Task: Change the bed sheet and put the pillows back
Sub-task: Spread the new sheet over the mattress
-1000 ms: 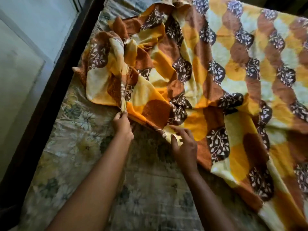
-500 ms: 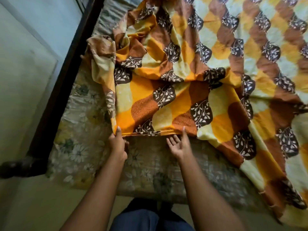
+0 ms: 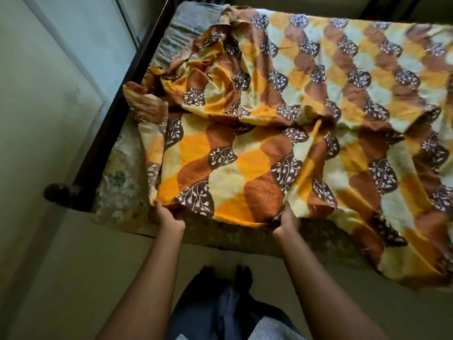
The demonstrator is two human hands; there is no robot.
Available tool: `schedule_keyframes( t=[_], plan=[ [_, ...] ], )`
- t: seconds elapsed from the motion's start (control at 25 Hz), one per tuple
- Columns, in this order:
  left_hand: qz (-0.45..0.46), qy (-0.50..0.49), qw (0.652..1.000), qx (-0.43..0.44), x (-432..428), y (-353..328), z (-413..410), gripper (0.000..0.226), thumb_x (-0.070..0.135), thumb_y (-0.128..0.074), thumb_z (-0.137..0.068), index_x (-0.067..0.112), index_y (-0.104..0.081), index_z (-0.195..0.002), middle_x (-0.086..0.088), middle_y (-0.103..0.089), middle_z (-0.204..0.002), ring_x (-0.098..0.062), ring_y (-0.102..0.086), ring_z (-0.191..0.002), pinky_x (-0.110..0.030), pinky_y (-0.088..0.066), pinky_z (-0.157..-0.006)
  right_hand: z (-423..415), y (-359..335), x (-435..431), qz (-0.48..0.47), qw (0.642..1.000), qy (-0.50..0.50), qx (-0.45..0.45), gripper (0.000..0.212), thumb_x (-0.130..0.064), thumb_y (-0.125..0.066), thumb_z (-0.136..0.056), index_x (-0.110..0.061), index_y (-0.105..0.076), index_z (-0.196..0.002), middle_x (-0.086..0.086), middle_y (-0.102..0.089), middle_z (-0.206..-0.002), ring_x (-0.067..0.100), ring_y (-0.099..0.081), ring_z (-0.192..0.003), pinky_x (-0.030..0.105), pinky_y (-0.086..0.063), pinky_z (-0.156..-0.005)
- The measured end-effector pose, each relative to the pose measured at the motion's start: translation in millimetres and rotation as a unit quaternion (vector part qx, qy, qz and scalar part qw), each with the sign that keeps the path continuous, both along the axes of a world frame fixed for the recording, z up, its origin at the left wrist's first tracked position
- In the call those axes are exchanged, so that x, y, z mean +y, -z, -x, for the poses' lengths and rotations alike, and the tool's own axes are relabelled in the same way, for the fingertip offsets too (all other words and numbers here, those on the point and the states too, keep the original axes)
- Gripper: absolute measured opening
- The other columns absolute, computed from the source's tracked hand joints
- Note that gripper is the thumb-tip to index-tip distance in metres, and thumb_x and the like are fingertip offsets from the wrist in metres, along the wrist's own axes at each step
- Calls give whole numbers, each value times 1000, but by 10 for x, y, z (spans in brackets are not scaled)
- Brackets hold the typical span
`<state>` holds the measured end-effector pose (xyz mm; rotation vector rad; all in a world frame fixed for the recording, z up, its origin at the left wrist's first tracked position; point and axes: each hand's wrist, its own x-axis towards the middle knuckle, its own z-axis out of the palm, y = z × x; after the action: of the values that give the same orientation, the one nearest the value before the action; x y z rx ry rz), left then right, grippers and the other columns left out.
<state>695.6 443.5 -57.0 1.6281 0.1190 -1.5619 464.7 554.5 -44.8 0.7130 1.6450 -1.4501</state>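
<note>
An orange, brown and cream bed sheet (image 3: 245,153) with dark leaf patches lies over most of the mattress (image 3: 120,185), which has a faded floral cover. The sheet is bunched and wrinkled toward the far left. My left hand (image 3: 169,218) grips the sheet's near left corner at the mattress edge. My right hand (image 3: 285,220) grips the near hem further right. The sheet's right part hangs over the near side of the bed. No pillows are in view.
A dark wooden bed frame (image 3: 103,143) runs along the left side, ending in a round post (image 3: 58,192). A pale wall and door (image 3: 49,94) stand close on the left. My feet and blue clothing (image 3: 220,303) are on the floor by the bed.
Both hands have pulled the sheet's near edge toward me, from mid-mattress to the bed's near edge. The sheet now lies flatter, and I have stepped back.
</note>
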Motion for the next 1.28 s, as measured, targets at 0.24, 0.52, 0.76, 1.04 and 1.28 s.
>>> schedule_keyframes(
  t=[0.24, 0.52, 0.76, 1.04, 1.28],
  plan=[
    [-6, 271, 952, 145, 1289, -149, 694, 59, 58, -48, -86, 9, -55, -120, -14, -61, -114, -29, -60, -100, -40, -51, -84, -817, -67, 678, 6, 994, -106, -8, 30, -25, -71, -81, -3, -61, -98, 16, -63, -90, 24, -61, -66, 25, -48, -44],
    [-10, 257, 966, -24, 1798, -197, 618, 23, 16, -38, -96, 16, -54, -80, -10, -60, -101, -24, -57, -88, -36, -49, -76, -269, -356, 1466, 104, 992, 40, -51, 30, -40, -50, -92, -16, -56, -110, -1, -52, -116, 21, -57, -87, 33, -45, -84],
    [-56, 254, 962, -82, 2190, 17, 240, 20, 18, -42, -94, 14, -56, -80, -13, -63, -115, -27, -61, -97, -44, -49, -87, -346, 47, 2412, 41, 993, 99, -39, 78, -59, -66, -72, -14, -48, -133, 8, -50, -137, 28, -51, -121, 43, -44, -96],
    [-80, 217, 956, -180, 2894, 96, -76, 9, 8, -51, -93, 1, -56, -97, -20, -58, -109, -26, -56, -80, -39, -50, -74, -463, 132, 3142, -35, 990, 11, -135, 42, -24, -61, -89, -3, -52, -124, 14, -57, -117, 24, -56, -99, 28, -50, -76],
    [-117, 290, 948, -57, 3073, 12, -190, 35, 15, -35, -100, 13, -40, -135, -12, -30, -151, -27, -29, -139, -42, -27, -109, -603, 93, 2930, -10, 984, -136, -111, 35, -11, -43, -98, 0, -46, -132, 19, -47, -138, 30, -47, -126, 38, -43, -99]
  ],
)
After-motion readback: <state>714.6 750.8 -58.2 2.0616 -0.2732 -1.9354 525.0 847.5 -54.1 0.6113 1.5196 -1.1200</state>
